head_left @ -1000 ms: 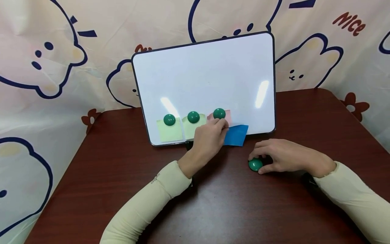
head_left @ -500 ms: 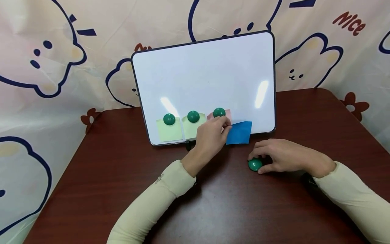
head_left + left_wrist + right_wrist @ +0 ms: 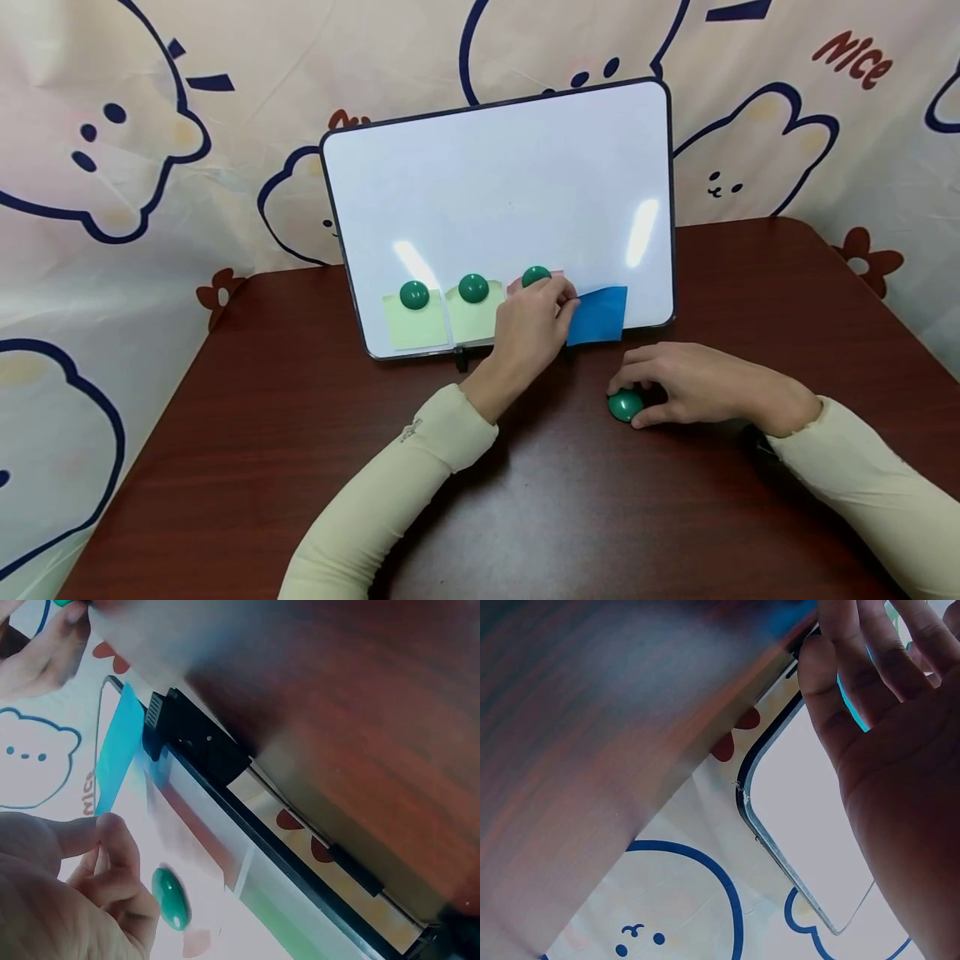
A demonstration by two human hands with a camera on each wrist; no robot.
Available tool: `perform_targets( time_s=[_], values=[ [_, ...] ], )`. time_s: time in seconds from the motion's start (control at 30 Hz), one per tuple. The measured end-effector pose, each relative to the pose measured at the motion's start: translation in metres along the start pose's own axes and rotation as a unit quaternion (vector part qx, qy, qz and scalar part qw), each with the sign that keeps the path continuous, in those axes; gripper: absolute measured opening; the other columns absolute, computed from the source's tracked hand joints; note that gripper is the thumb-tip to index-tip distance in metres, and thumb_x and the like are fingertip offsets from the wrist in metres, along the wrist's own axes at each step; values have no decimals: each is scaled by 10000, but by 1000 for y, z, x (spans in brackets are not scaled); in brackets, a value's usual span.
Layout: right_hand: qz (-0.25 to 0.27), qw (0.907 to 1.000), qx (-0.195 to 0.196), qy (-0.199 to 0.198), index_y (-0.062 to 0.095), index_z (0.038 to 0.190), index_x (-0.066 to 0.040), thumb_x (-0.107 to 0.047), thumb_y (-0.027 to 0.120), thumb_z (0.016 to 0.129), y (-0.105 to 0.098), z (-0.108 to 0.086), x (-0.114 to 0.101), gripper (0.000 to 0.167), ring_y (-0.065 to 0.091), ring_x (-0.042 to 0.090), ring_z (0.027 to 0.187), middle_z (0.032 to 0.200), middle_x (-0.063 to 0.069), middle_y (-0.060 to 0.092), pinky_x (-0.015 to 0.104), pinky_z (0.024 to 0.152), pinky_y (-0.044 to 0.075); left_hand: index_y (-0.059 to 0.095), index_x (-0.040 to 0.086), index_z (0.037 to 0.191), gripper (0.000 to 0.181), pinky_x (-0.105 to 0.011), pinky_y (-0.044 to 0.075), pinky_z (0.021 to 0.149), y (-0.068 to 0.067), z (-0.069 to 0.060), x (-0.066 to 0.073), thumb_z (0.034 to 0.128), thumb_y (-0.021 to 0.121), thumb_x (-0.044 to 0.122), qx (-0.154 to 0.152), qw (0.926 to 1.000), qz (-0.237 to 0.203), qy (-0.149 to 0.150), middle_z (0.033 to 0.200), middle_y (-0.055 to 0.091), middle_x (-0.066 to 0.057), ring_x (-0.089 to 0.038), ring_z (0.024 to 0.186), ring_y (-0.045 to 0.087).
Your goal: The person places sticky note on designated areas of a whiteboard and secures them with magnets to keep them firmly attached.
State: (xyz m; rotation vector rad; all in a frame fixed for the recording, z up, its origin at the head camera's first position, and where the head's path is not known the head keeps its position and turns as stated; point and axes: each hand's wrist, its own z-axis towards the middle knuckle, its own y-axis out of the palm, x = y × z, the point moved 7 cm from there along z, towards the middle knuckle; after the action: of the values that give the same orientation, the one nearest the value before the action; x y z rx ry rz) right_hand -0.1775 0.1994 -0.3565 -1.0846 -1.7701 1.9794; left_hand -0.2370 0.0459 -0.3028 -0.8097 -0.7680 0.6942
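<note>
My left hand point(image 3: 528, 329) pinches the left edge of a blue sticky note point(image 3: 598, 317) between thumb and fingertip, in front of the whiteboard's point(image 3: 495, 192) lower right part. In the left wrist view the note point(image 3: 120, 746) stretches away from the fingertips; whether it touches the board I cannot tell. My right hand point(image 3: 686, 383) holds a round green magnet point(image 3: 626, 406) at the table, thumb on one side and fingers on the other. Beside my left hand, another green magnet point(image 3: 536, 277) sits on a pink sticky note point(image 3: 557, 275), mostly hidden in the head view.
Two pale green sticky notes, a left one point(image 3: 416, 329) and a middle one point(image 3: 474, 321), are on the board under green magnets. The board leans back on a black stand point(image 3: 461, 358) on the dark wooden table point(image 3: 262, 467). A printed cloth point(image 3: 247, 75) hangs behind.
My left hand has moved right and slightly up with the blue sticky note, which now lies straighter over the board's lower edge. My right hand and its magnet have stayed put.
</note>
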Motion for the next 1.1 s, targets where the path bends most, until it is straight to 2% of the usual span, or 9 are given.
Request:
perform_targets(
  time_s=[0.13,0.23,0.4,0.67,1.1],
  values=[
    [20,10000,-22,6,678,1173,-358,-416,813,809,0,0,1,392,543,4,850,1035,-218,590,204,742,515,722,131,1002,141,-273,569,739,1,5,-2,962,669,255,123,9998,-102,-74,944,756,4,-100,834,701],
    [24,10000,-15,0,677,1170,-360,-418,812,810,1,0,2,389,541,1,849,1035,-221,589,203,741,512,732,131,995,144,-279,566,756,3,9,-3,965,665,254,236,9995,-141,-160,946,760,2,-104,834,707],
    [-3,10000,38,-30,678,1156,-362,-435,811,807,1,-1,1,380,539,-3,846,1030,-223,591,208,743,511,740,133,986,148,-271,567,727,5,13,-4,965,664,258,358,9989,-83,-286,927,763,2,-113,804,707],
    [-13,9997,169,-200,688,1132,-345,-436,807,812,-2,0,-3,353,550,-18,846,1033,-219,612,211,746,521,746,136,954,148,-271,559,710,6,17,-4,961,673,265,382,9986,46,-363,884,764,2,-116,762,706],
    [28,10000,16,-76,689,1144,-342,-420,815,807,-1,0,-2,368,550,-5,845,1019,-217,600,203,756,520,756,144,954,156,-253,559,695,9,23,-5,960,672,276,430,9978,51,-501,885,764,12,-104,757,699]
  ],
)
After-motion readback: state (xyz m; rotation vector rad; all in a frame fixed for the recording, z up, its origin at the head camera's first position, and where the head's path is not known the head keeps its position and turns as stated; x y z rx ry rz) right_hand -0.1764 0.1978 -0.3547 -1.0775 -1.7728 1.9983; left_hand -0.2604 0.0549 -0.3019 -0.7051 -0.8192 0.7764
